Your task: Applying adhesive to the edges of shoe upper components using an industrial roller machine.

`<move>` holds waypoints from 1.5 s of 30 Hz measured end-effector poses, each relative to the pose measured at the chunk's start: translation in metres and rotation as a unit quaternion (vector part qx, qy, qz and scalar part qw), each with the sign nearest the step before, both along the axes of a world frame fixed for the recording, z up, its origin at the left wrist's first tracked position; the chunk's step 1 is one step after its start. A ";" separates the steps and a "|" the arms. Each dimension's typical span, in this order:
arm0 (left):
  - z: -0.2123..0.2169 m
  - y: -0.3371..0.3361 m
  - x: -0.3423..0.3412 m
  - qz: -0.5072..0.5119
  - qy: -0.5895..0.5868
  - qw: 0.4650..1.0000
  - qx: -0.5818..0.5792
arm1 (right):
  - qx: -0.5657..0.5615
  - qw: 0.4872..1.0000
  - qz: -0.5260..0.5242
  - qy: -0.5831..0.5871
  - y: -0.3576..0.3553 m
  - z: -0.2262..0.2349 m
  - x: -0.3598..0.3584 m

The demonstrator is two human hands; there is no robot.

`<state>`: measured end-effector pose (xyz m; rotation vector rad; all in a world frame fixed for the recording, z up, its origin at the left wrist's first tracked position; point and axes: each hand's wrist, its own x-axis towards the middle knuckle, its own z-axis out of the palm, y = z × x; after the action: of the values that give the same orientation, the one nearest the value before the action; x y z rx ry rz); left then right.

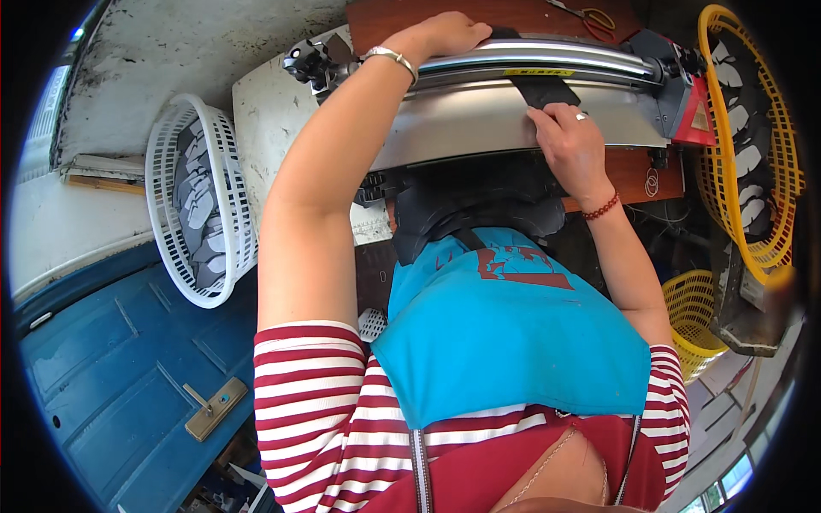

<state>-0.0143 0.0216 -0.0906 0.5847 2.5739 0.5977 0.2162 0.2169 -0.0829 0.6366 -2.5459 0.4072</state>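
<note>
A roller machine with a long shiny metal roller [539, 53] and a silver feed plate [466, 128] lies across in front of me. A flat black piece [547, 91] rests on the plate, its far part hidden beneath the roller. At its near edge my right hand [571, 150] is closed, thumb and index finger pinching the piece. My left hand [445, 36] reaches over the roller to the far side, fingers bent together. Dark material [505, 32] shows beside its fingertips, but what those fingers hold is hidden.
Baskets with cut dark and grey pieces stand on both sides: a white basket [162, 171] left, a yellow basket [727, 197] right. Another yellow basket [691, 308] sits lower right. Scissors [594, 21] lie beyond the roller. The machine's red end housing [697, 115] is at right.
</note>
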 end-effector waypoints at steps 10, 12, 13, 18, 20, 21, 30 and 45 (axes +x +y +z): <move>0.071 0.030 0.003 0.128 -0.115 0.906 0.387 | 0.047 0.961 0.171 -0.213 -0.042 -0.108 0.044; 0.063 0.037 -0.005 0.134 -0.136 0.903 0.384 | 0.033 0.953 0.182 -0.242 -0.046 -0.120 0.046; 0.057 0.041 -0.010 0.123 -0.099 0.926 0.344 | 0.034 0.949 0.190 -0.250 -0.050 -0.122 0.046; 0.033 0.067 -0.042 0.067 -0.066 0.965 0.243 | 0.026 0.954 0.217 -0.205 -0.065 -0.134 0.056; 0.030 0.069 -0.056 0.025 -0.020 0.974 0.226 | 0.022 0.956 0.206 -0.208 -0.061 -0.129 0.059; 0.032 0.076 -0.057 0.031 -0.040 0.974 0.223 | 0.016 0.957 0.193 -0.217 -0.056 -0.127 0.062; -0.026 0.065 -0.094 -0.062 -0.011 0.997 0.055 | -0.232 0.944 0.099 -0.212 -0.001 -0.006 0.059; -0.075 0.092 -0.132 -0.154 -0.007 0.974 -0.165 | -0.286 0.927 0.022 -0.241 0.033 0.008 0.068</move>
<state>-0.1466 0.1136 -0.1659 0.8318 2.4236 0.0687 0.2846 0.2502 -0.0750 0.3992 -2.6402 1.4076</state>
